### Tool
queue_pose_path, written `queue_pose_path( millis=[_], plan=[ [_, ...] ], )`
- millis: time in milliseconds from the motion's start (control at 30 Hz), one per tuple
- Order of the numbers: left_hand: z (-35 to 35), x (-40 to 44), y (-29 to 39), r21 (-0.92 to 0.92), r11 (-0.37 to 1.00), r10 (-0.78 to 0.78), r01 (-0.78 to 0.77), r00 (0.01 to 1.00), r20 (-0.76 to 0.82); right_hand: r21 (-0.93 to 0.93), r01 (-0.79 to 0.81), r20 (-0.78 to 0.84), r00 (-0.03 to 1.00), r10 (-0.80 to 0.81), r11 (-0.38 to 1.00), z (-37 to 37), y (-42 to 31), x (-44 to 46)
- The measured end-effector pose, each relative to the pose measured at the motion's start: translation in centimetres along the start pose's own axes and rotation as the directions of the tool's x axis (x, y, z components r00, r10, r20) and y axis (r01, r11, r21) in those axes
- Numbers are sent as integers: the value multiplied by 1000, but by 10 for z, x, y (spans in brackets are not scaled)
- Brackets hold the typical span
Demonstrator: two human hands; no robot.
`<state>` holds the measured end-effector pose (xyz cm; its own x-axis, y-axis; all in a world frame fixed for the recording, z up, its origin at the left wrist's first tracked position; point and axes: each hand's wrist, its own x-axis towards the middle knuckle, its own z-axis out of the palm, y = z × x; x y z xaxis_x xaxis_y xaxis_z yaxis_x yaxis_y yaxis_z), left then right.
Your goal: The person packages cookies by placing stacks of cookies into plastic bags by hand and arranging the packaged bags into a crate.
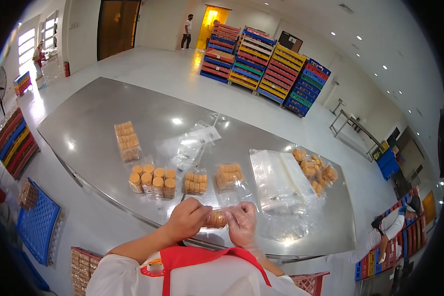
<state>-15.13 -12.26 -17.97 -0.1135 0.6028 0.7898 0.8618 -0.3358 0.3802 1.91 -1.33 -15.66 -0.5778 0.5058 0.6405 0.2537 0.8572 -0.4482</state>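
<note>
Fingers (198,210) of a person's left hand (189,217) and gloved right hand (241,224) grip a biscuit packet (215,220) at the steel worktop (150,106), clear plastic bags (277,183) at the packet's two o'clock.

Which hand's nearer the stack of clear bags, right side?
Right. The right hand is by the near-left corner of the stack of clear bags; the left hand is farther left, across the biscuit pack both hold.

table (96,116): smooth glossy metal | bags (278,180): glossy plastic | apron (195,257): matt cloth
</note>
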Motion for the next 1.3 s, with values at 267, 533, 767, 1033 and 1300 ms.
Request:
queue_pose_path(
  millis=[267, 533, 767, 1033, 1300],
  plan=[
    [19, -11, 4, -572, 541, -554, 616, 773, 309, 646, -414, 169, 897, 408, 642, 23, 26, -23],
    [16, -26, 4, -672, -349, -664, 654, 333, 669, 579, -802, 709, 585, 392, 150, 9, 14, -15],
    [19, -41, 10, -497, -402, -632, 769, 160, 758, 409, -883, 801, 468, 373, 228, 31, 19, -33],
    [17, -59, 4, -559, -485, -574, 673, 237, 784, 375, -811, 745, 552, 375, 449, 29, 16, -40],
    [-7, -72, 7, -458, -526, -419, 717, 250, 873, 367, -915, 860, 403, 314, 171, 15, 14, -47]
  ],
)
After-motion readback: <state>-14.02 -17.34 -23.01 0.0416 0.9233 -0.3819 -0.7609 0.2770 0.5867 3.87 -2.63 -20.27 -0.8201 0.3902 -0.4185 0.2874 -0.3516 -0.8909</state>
